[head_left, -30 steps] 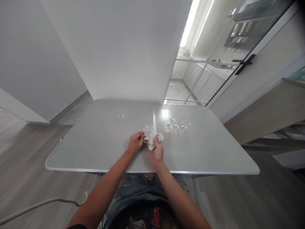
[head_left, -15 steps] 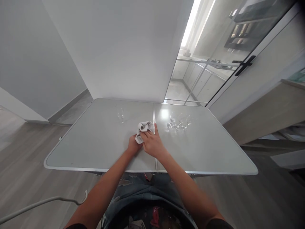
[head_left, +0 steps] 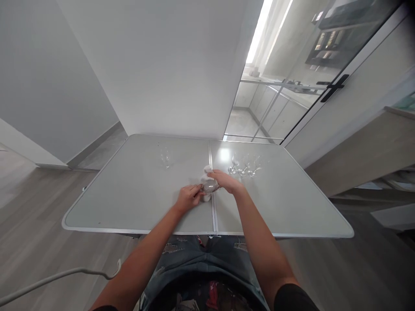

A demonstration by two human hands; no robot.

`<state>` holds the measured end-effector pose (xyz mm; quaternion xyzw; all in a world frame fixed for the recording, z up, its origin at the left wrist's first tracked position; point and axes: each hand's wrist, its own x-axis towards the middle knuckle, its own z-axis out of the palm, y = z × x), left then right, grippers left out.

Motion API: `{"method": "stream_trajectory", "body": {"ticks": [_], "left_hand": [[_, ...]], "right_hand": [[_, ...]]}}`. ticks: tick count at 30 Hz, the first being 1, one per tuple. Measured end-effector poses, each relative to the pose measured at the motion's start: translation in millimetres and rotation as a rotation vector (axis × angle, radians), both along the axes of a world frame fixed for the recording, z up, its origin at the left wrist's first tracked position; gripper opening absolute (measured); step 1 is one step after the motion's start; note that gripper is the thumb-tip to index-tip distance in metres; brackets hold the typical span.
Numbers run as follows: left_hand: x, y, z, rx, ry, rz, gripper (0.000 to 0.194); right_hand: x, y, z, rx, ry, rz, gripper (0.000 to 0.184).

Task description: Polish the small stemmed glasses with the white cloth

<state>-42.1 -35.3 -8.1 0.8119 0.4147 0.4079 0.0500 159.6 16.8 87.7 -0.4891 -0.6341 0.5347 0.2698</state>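
A clear stemmed glass (head_left: pixel 210 186) lies sideways between my hands, over the table's middle seam. My left hand (head_left: pixel 189 197) is closed at its left end, fingers pinched together there. At the other end my right hand (head_left: pixel 227 180) is closed on a white cloth (head_left: pixel 207 170), which shows above and below the glass. Part of the cloth and the glass's right end are hidden by my right fingers. Beyond my hands, a single stemmed glass (head_left: pixel 166 159) stands to the left. Three more glasses (head_left: pixel 243 167) are grouped to the right.
The pale folding table (head_left: pixel 110 190) has a metal rim and a seam (head_left: pixel 214 216) down its middle. A white wall (head_left: pixel 168 77) rises behind it, with a glass-paned door (head_left: pixel 275 86) at the right. A pale curved cable (head_left: pixel 71 271) hangs at lower left.
My hands have moved apart, the right one going rightward. The cloth has shifted right and opened out, and the glass now shows between my hands.
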Motion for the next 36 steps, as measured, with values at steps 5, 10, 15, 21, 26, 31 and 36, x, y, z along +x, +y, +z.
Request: {"method": "stream_trajectory", "body": {"ticks": [5, 10, 15, 21, 26, 31, 36], "left_hand": [[-0.2, 2.0, 0.0, -0.042, -0.180, 0.056, 0.022], [-0.9, 6.9, 1.7, -0.145, -0.290, 0.165, 0.026], [-0.7, 8.4, 5.7, -0.241, -0.338, 0.208, 0.027], [0.9, 5.3, 8.3, -0.260, -0.339, 0.101, 0.023], [1.6, 3.9, 13.8, -0.326, -0.371, 0.019, 0.032], [2.2, 1.7, 19.3, -0.383, -0.475, -0.042, 0.039], [1.6, -0.4, 20.1, -0.471, -0.544, -0.176, 0.043]], "right_hand": [[-7.4, -5.0, -23.6, -0.404, 0.392, -0.093, 0.019], [-52.6, -36.4, -48.1, -0.227, 0.694, -0.525, 0.030], [-88.1, -80.4, -60.1, 0.268, 0.418, -0.683, 0.035], [-94.4, -87.1, -61.1, 0.493, 0.231, -0.552, 0.021], [-85.5, -68.3, -55.2, 0.492, 0.448, -0.528, 0.019], [-79.4, -63.0, -54.3, 0.292, 0.749, -0.473, 0.030], [-59.0, -52.6, -54.9, 0.148, 0.914, -0.436, 0.046]]}}
